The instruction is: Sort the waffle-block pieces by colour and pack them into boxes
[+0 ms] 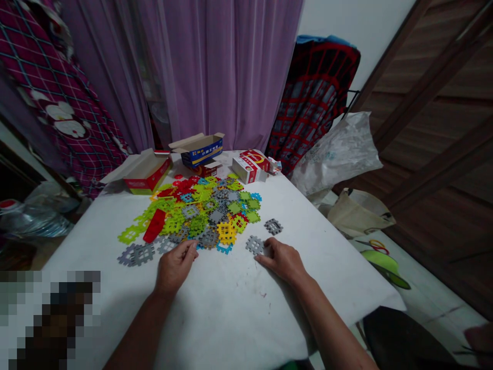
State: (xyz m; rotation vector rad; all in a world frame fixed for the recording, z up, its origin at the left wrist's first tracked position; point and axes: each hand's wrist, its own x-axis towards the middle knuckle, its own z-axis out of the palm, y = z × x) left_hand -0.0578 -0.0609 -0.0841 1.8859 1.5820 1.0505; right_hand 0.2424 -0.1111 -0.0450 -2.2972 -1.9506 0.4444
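Note:
A heap of interlocking plastic building tiles (198,223) in green, grey, red, yellow and blue covers the middle of the white table. My left hand (175,267) is closed at the heap's near edge, fingers curled together; a bit of red shows by the fingertips, but what they hold is hidden. My right hand (283,259) pinches the edge of a light grey square tile (254,245) with a window-like middle, low over the tabletop. Just beyond it lies a darker grey tile (273,226). A long red piece (154,226) rests on the heap's left side.
Open cardboard boxes, one red (148,180) and one blue (202,151), stand at the table's back, with a red-and-white box (248,169) to their right. A plastic bag (339,149), a beige bag (358,213) and scissors (377,246) are beyond the right edge.

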